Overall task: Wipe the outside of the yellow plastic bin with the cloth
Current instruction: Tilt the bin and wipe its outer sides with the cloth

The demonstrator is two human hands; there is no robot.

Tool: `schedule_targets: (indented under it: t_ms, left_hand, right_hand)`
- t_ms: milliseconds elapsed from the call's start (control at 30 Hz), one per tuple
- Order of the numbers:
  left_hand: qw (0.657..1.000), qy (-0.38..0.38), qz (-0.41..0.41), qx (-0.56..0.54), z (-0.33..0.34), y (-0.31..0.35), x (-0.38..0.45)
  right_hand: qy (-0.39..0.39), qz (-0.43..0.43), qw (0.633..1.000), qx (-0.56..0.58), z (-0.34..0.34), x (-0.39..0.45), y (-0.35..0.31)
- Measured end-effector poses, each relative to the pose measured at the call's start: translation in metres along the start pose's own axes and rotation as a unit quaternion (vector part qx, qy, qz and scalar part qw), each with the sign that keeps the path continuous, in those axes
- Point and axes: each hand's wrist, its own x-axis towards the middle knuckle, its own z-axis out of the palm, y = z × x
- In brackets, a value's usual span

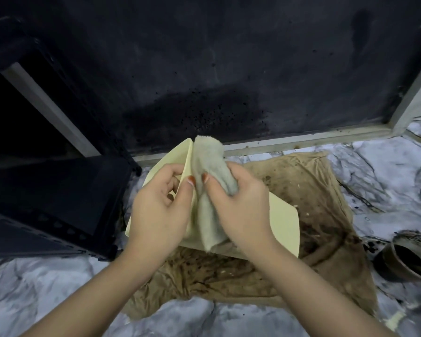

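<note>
single head cam, wide-angle, looks forward and steeply down, close on both hands (199, 203) over the floor (387, 166).

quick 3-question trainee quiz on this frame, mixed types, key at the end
1. True or false: the right hand grips the grey cloth against the yellow bin.
2. Which hand steadies the bin without the cloth?
A. left hand
B. right hand
C. neither
3. Fill in: under the bin lies a stained brown ___ spread on the marbled floor.

Key:
1. True
2. A
3. sheet
</note>
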Motion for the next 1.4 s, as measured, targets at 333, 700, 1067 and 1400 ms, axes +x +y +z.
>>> schedule_targets:
  t_ms: [333,700,1067,1400]
  left_hand:
    - [0.999,0.001,-0.031,-0.028,-0.004,-0.005,0.002]
    - [0.999,0.016,-0.036,-0.036,-0.007,-0.014,0.003]
    - [0.997,-0.066,0.028,-0.020,-0.002,-0.010,0.002]
    - [0.997,-0.067,0.039,-0.009,-0.004,-0.017,0.021]
  right_hand:
    - [0.099,0.195,0.969,-0.115,-0.057,0.019,0.091]
    - [0.137,0.220,0.956,-0.137,-0.067,-0.055,0.105]
    - [0.036,-0.057,0.994,-0.082,-0.023,0.018,0.002]
    - [0.067,0.224,0.970,-0.061,-0.078,0.007,0.085]
